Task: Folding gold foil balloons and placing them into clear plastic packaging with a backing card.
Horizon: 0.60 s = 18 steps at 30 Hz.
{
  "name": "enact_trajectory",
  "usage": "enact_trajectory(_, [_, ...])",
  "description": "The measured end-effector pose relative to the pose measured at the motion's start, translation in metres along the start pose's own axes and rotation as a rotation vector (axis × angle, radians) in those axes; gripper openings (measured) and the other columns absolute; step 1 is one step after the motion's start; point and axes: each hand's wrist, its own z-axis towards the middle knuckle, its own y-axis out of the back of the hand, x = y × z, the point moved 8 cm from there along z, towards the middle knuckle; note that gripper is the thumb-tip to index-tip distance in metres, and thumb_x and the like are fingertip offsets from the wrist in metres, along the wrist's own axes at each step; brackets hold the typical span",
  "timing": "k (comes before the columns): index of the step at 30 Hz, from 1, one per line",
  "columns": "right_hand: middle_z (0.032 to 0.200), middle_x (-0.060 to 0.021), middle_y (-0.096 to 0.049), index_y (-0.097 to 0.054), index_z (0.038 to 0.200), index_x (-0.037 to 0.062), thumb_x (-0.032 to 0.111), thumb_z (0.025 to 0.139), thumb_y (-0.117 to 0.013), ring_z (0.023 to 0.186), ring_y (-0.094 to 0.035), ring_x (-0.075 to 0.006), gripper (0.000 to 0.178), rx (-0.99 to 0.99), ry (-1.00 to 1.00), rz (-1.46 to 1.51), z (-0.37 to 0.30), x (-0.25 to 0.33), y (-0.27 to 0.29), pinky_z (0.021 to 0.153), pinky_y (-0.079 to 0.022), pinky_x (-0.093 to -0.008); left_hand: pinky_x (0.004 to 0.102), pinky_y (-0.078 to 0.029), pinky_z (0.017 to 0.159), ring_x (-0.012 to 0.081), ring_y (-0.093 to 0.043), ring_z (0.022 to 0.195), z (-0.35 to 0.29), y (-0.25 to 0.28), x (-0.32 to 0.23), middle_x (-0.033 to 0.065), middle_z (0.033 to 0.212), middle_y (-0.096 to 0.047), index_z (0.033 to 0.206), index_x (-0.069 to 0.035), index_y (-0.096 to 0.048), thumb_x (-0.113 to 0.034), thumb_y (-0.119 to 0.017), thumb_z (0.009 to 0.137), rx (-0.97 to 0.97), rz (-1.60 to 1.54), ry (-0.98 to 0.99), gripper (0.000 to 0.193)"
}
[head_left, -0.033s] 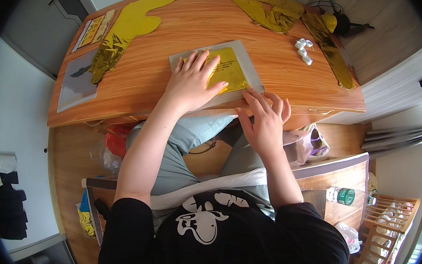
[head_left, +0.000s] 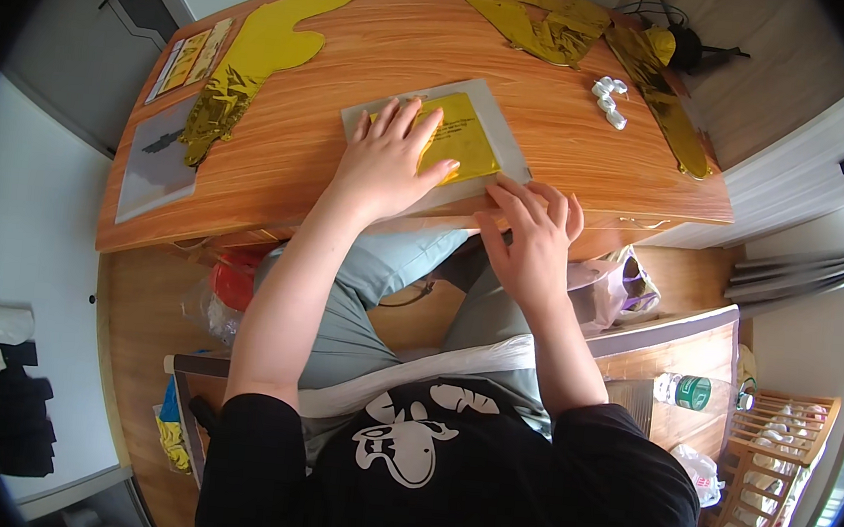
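Note:
A square gold foil packet or sheet (head_left: 468, 142) with dark print lies on a thin, pale grey board (head_left: 497, 132) at the table's near middle. My left hand (head_left: 387, 168) rests flat over the left part of the foil, fingers spread, covering that side. By the board's near right corner is my right hand (head_left: 532, 241). Its fingers are apart and slightly bent, and the fingertips are at the table edge with nothing visible in them. Whether they touch the board I cannot tell.
Crumpled gold foil (head_left: 225, 111) lies at the left beside a clear plastic sheet (head_left: 154, 175) and a printed card (head_left: 187, 60). More foil (head_left: 553, 29) is at the back right, near white twisted pieces (head_left: 609, 104). A bottle (head_left: 692, 392) lies right of my lap.

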Motion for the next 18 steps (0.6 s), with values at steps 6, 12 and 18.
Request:
enact_trajectory(6, [0.108, -0.0054, -0.068, -0.071, 0.104, 0.0101, 0.009, 0.083, -0.074, 0.096, -0.062, -0.0275, 0.021, 0.013, 0.250, 0.383, 0.020, 0.031, -0.010, 0.089, -0.045, -0.0377, 0.0598, -0.014, 0.123, 0.0372, -0.017, 0.155, 0.049, -0.020, 0.007, 0.0151, 0.167, -0.022, 0.160, -0.015, -0.029, -0.064, -0.038, 0.101, 0.064, 0.026, -0.031, 0.077])
enact_trajectory(12, [0.097, -0.0067, -0.060, -0.059, 0.095, 0.0107, 0.020, 0.090, -0.065, 0.095, -0.057, -0.0276, 0.013, 0.060, 0.276, 0.250, 0.042, 0.054, -0.035, 0.079, -0.044, -0.0415, 0.0621, -0.015, 0.122, 0.0367, -0.019, 0.154, 0.070, -0.034, 0.008, 0.0135, 0.167, -0.023, 0.160, -0.018, -0.031, -0.069, -0.040, 0.098, 0.044, 0.034, -0.057, 0.080])
enact_trajectory(18, [0.099, -0.0089, -0.062, -0.060, 0.098, 0.0101, 0.022, 0.092, -0.065, 0.095, -0.058, -0.0291, 0.014, 0.184, 0.233, 0.292, 0.044, 0.046, -0.046, 0.080, -0.044, -0.0407, 0.0628, -0.016, 0.122, 0.0368, -0.021, 0.154, 0.070, -0.035, 0.009, 0.0132, 0.167, -0.025, 0.159, -0.019, -0.033, -0.070, -0.041, 0.097, 0.016, 0.050, -0.068, 0.080])
